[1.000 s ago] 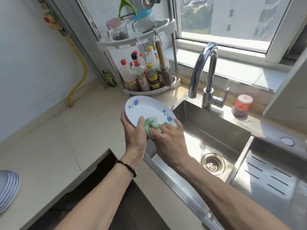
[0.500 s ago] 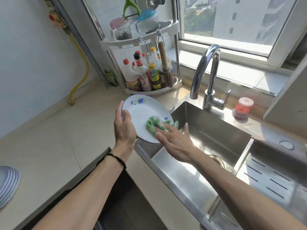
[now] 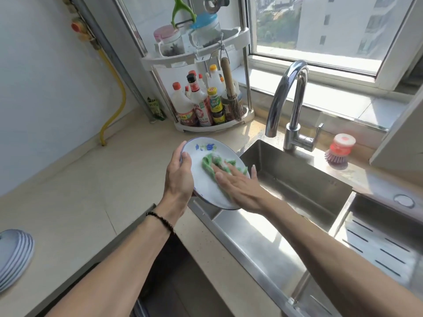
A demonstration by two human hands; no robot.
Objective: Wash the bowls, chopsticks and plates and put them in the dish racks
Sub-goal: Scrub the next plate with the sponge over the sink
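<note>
A white plate with blue and green flowers on its rim is tilted over the left edge of the steel sink. My left hand grips its left rim, thumb on the face. My right hand lies flat on the plate with fingers stretched out, pressing a green cloth against its face. A stack of several white plates sits at the counter's far left edge, partly cut off.
A chrome tap arches over the sink, no water running. A red dish brush stands behind the sink. A corner shelf holds sauce bottles and a bamboo whisk. A slotted drain tray fills the right basin.
The plate has tipped its face more toward me and shifted slightly left. My right hand went from curled fingers on the cloth to a flat palm wiping across the plate's face.
</note>
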